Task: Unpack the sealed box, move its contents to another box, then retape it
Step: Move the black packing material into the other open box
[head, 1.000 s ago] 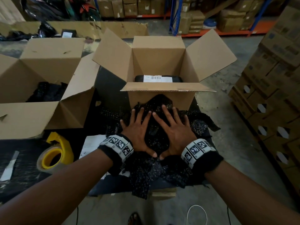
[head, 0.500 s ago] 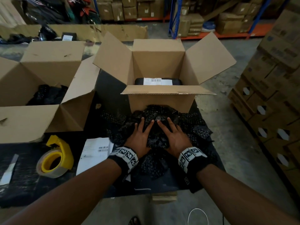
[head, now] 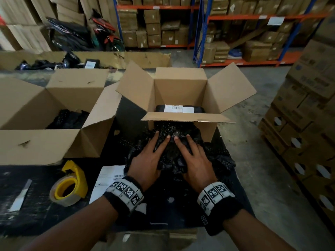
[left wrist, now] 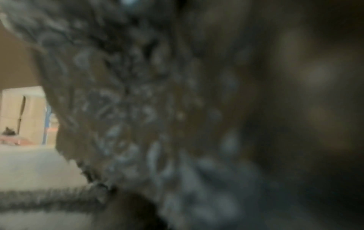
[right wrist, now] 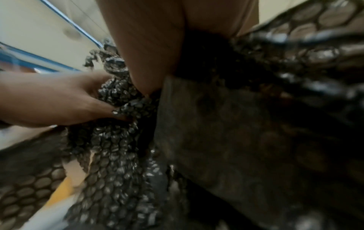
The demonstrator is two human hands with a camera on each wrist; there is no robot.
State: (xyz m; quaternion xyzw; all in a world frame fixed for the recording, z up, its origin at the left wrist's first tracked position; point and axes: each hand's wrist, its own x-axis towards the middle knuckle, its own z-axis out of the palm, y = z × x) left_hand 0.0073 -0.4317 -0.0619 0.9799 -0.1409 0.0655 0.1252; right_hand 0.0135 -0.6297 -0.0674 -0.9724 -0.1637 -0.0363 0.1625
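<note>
While black bubble wrap is being clutched by both hands — trailing edges risk being snagged on the box flap.

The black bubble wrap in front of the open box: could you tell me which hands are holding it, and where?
Both: the left hand and right hand gather the black bubble wrap at its bunched middle.

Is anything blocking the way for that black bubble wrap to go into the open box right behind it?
Yes. The near flap of the box juts out level above the bubble wrap that both hands gather, so it must be lifted over that flap.
</note>
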